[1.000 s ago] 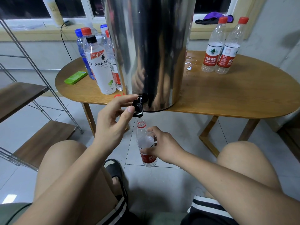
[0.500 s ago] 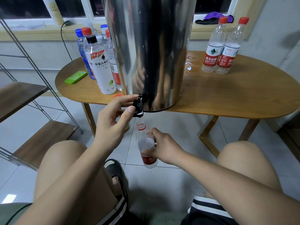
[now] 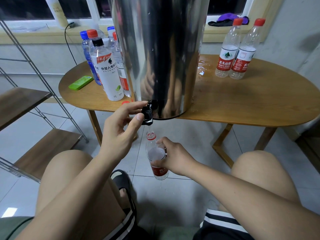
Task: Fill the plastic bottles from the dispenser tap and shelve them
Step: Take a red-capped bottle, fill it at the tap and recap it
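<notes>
Checking against one second ago, I find the bottle [image 3: 155, 153] a little lower, directly below the tap [image 3: 147, 114], with a thin stream [image 3: 150, 129] now entering its neck. My left hand [image 3: 121, 129] pinches the tap lever; my right hand [image 3: 173, 156] is clamped round the bottle. Judgement: filling is under way, shelving not yet.

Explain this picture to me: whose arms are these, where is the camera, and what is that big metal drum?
No machine here: a seated person wears a camera on the head, looking down at their own arms and knees. The drum is a steel water dispenser on a wooden table. The left hand pinches its black tap; water runs into the uncapped plastic bottle that the right hand grips below. A cluster of bottles stands on its left, two red-capped bottles on its right.
</notes>
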`<state>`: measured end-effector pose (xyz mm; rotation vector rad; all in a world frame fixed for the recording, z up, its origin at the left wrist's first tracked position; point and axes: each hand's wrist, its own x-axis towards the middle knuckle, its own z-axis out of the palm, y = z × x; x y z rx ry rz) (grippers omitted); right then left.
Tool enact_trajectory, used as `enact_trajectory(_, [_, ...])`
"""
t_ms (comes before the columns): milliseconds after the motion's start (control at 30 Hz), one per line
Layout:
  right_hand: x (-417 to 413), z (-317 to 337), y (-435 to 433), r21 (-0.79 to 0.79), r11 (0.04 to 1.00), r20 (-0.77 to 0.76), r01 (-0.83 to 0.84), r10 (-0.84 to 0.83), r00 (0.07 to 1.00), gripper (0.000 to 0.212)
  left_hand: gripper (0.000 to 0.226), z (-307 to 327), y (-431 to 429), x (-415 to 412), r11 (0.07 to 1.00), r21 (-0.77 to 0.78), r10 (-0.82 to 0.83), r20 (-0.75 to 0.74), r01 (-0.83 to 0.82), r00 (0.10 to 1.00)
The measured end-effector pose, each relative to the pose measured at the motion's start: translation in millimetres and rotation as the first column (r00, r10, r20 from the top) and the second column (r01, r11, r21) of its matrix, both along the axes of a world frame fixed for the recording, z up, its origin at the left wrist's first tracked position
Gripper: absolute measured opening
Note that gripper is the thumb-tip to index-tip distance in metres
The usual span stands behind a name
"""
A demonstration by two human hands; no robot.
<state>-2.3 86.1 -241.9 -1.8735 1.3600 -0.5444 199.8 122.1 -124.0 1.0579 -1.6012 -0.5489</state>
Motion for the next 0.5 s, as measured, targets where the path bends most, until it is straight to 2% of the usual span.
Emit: enact_trajectory(500, [0.5, -2.9, -1.0, 0.015, 1.000, 0.027, -0.018, 0.017, 0.999, 0.080, 0.030, 0.0, 0.7, -0.2, 1.000, 0.004, 0.000, -0.010, 0.000, 1.000])
